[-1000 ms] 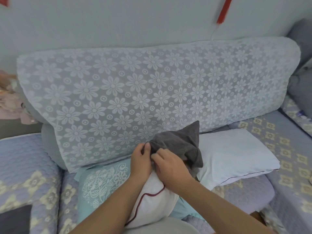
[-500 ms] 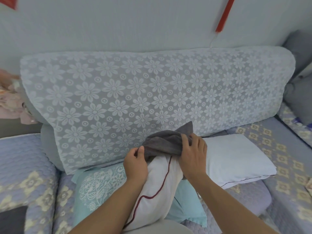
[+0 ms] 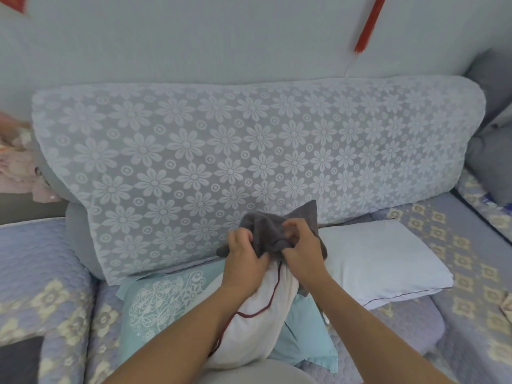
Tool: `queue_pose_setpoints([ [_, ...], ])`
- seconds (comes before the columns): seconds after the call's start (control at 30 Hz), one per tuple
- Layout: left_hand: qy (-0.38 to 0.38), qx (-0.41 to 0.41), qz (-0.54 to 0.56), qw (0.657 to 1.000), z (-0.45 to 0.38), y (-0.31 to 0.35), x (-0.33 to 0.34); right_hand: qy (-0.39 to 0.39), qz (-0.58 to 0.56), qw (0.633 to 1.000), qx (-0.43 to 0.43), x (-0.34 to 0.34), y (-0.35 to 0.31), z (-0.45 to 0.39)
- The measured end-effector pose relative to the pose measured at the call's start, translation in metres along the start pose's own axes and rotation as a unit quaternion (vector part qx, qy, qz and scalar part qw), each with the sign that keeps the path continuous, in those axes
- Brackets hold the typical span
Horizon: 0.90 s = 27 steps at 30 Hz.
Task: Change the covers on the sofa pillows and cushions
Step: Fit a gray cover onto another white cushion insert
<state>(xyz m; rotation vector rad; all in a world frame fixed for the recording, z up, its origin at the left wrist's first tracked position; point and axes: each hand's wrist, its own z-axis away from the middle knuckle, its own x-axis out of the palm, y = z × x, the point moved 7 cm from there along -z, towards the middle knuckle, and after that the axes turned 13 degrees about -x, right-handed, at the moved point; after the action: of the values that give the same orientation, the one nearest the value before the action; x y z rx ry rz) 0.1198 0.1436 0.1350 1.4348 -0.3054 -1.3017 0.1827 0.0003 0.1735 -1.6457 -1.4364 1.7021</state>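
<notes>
A white pillow [image 3: 257, 331] with dark red piping stands on end in front of me, leaning on a teal cover [image 3: 155, 303] with a white pattern. A bunched grey cover [image 3: 273, 227] sits over the pillow's top end. My left hand [image 3: 243, 261] grips the grey fabric at its left edge. My right hand [image 3: 303, 250] pinches the same fabric from the right. A second white pillow [image 3: 379, 261] lies flat on the sofa seat to the right.
The sofa back [image 3: 249, 151] wears a lace flower cover. Quilted blue seat covers [image 3: 33, 273] lie on both sides. Grey cushions [image 3: 493, 151] stand at the far right. Pink cloth [image 3: 16, 167] lies at the left edge. A red tassel [image 3: 368, 26] hangs on the wall.
My right hand has gone from lying flat over the grey cover to pinching it; both hands now bunch the fabric at the pillow's top. The view has shifted slightly.
</notes>
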Motion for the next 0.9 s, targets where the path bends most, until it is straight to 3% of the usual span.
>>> queue_pose_setpoints([
  [0.1, 0.037, -0.018, 0.044, 0.998, -0.019, -0.011, -0.013, -0.031, -0.052, 0.994, 0.095, -0.007, 0.015, -0.006],
  [0.2, -0.013, -0.084, 0.054, 0.995, -0.034, -0.039, -0.011, -0.052, -0.076, 0.985, 0.144, -0.017, 0.027, -0.011],
  [0.3, -0.084, -0.116, 0.019, 0.989, -0.029, -0.047, 0.008, -0.090, -0.018, 0.984, 0.155, -0.015, 0.034, -0.012],
  [0.4, -0.127, -0.076, 0.021, 0.989, -0.018, -0.034, 0.029, -0.123, 0.131, 0.979, 0.093, -0.006, 0.021, -0.017],
  [0.5, -0.109, -0.059, 0.032, 0.992, -0.019, -0.030, 0.033, -0.175, 0.250, 0.952, -0.024, 0.024, -0.009, -0.012],
  [0.6, -0.065, -0.064, -0.003, 0.996, -0.033, -0.042, 0.026, -0.208, 0.281, 0.931, -0.104, 0.050, -0.024, 0.004],
  [0.7, -0.026, -0.046, -0.080, 0.995, -0.041, -0.050, 0.010, -0.174, 0.296, 0.933, -0.110, 0.038, -0.020, 0.010],
  [0.77, -0.048, -0.018, -0.189, 0.981, -0.037, -0.045, 0.003, -0.111, 0.350, 0.927, -0.081, 0.013, -0.010, 0.008],
  [0.83, -0.073, 0.058, -0.288, 0.953, -0.030, -0.025, -0.010, -0.045, 0.395, 0.915, -0.065, -0.011, -0.002, 0.004],
  [0.9, -0.092, 0.129, -0.271, 0.949, -0.029, 0.007, -0.033, -0.010, 0.409, 0.910, -0.060, -0.024, 0.000, 0.000],
])
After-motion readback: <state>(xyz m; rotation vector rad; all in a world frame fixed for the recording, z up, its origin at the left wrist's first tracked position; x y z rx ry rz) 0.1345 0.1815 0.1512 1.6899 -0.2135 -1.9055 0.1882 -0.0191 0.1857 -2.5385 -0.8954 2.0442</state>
